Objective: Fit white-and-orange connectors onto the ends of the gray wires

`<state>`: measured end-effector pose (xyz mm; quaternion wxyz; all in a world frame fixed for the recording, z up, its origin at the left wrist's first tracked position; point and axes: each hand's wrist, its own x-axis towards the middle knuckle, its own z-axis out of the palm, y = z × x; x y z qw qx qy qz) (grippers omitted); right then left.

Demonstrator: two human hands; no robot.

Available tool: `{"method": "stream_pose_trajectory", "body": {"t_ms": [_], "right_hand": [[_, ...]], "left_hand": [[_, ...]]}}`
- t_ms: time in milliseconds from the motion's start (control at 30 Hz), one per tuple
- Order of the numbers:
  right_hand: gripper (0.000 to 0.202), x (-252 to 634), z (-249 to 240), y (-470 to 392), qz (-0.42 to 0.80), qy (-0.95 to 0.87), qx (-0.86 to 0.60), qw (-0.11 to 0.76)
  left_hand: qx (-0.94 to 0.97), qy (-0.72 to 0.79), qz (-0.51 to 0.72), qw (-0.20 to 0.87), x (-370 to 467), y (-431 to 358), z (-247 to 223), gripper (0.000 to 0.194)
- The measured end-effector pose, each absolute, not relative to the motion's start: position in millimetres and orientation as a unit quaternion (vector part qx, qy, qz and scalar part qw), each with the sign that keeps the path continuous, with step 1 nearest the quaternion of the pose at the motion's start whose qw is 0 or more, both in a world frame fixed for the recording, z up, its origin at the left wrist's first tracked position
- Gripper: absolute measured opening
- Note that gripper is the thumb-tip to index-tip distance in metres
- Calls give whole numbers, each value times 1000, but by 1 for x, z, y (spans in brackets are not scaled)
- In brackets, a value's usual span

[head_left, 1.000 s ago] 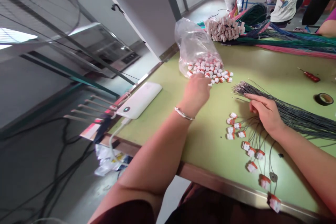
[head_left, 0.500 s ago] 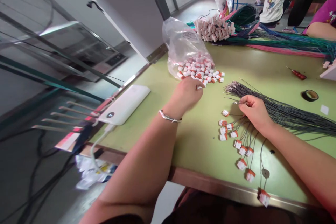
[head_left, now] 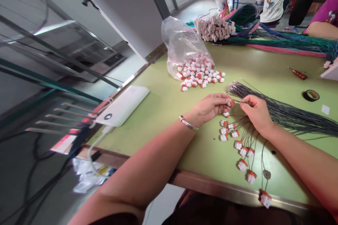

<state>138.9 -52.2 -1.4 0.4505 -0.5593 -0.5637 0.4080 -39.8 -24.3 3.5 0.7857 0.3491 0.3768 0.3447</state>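
Observation:
Between the thumb and fingers of my left hand (head_left: 213, 108) is a small white and orange connector (head_left: 231, 103). My right hand (head_left: 255, 110) is pinched on a dark wire (head_left: 241, 103), its metal tip pointing at the connector; I cannot make out whether the two touch. Beside my right forearm lies a thick bundle of dark wires (head_left: 287, 114) with bare metal ends. Below my hands are several wired connectors (head_left: 243, 151), their wires running up under my right hand. Loose connectors (head_left: 196, 74) spill from a clear plastic bag (head_left: 182, 38) beyond my left hand.
A white power bank (head_left: 124, 107) with a cable lies at the table's left edge. On the right are a roll of black tape (head_left: 311, 95) and a red-handled screwdriver (head_left: 298, 73). Green and pink wire bundles (head_left: 280, 42) stretch across the back, near another person's arm (head_left: 322, 30).
My left hand has moved from the loose connectors by the bag, rightward and nearer, bringing one connector to the wire tip. My right hand has stayed nearly in place.

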Motion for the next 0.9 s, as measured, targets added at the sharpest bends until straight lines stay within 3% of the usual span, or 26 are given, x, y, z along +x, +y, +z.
{"method": "stream_pose_trajectory", "body": {"t_ms": [500,733,900], "right_hand": [[11,137,2,-54,400,-582,-570,419],[14,139,3,-52,418,-585,-574,393],[9,141,-5,-51,358,-625,-564,404]], "left_hand": [[356,365,353,785,-40,-26,0,11],[476,362,379,706,-38,-28,-4,16],[507,383,383,671,-37,-29,-4,18]]}}
